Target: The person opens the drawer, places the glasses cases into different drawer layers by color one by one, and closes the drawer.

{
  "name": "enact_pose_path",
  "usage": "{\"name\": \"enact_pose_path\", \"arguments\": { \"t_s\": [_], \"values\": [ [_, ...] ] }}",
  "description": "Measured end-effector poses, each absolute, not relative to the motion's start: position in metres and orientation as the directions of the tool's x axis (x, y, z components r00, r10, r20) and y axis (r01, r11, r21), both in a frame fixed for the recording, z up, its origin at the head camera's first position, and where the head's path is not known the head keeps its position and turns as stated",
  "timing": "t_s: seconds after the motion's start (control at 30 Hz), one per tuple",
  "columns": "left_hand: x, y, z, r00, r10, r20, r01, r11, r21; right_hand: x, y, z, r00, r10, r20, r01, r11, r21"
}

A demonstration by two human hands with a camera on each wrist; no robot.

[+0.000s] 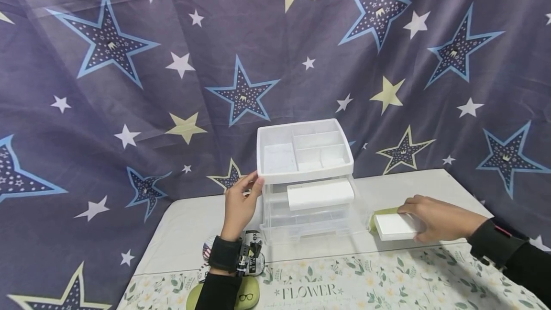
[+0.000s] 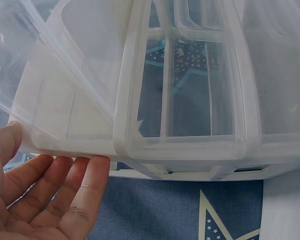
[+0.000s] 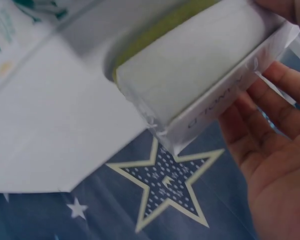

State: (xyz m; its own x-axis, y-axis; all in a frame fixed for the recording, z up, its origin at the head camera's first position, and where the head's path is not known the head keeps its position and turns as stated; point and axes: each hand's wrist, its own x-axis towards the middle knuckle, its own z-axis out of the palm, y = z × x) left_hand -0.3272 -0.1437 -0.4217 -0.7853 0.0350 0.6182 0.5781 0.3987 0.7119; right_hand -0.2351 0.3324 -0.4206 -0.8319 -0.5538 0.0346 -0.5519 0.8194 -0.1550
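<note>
A white-topped drawer organizer (image 1: 305, 176) with clear plastic lower levels stands in the middle of the table. My left hand (image 1: 242, 201) touches its upper left front corner, thumb and fingertips against the edge; in the left wrist view the fingers (image 2: 87, 195) lie fairly straight along the side. To the right, my right hand (image 1: 432, 216) grips a white box (image 1: 395, 226), thumb on one side and fingers on the other. Lettering and a clear, shiny wrap show on that box (image 3: 209, 107) in the right wrist view. A yellow-green object (image 1: 372, 223) shows behind it, partly hidden.
A white box-like piece (image 1: 320, 195) sits under the organizer's compartment tray. Beside the left wrist are a green case (image 1: 247, 295) with a glasses mark and black-and-white printed items (image 1: 257, 263). A floral cloth (image 1: 327, 291) covers the table's front; a star-patterned curtain (image 1: 301, 85) hangs behind.
</note>
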Motion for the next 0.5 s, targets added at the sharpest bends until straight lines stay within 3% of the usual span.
{"name": "enact_pose_path", "arguments": {
  "t_s": [0.5],
  "values": [
    [-0.326, -0.144, -0.422, -0.793, 0.039, 0.608, 0.569, 0.402, 0.717, -0.242, 0.329, -0.369, -0.783, -0.614, 0.103, -0.618, 0.786, -0.008]
  ]
}}
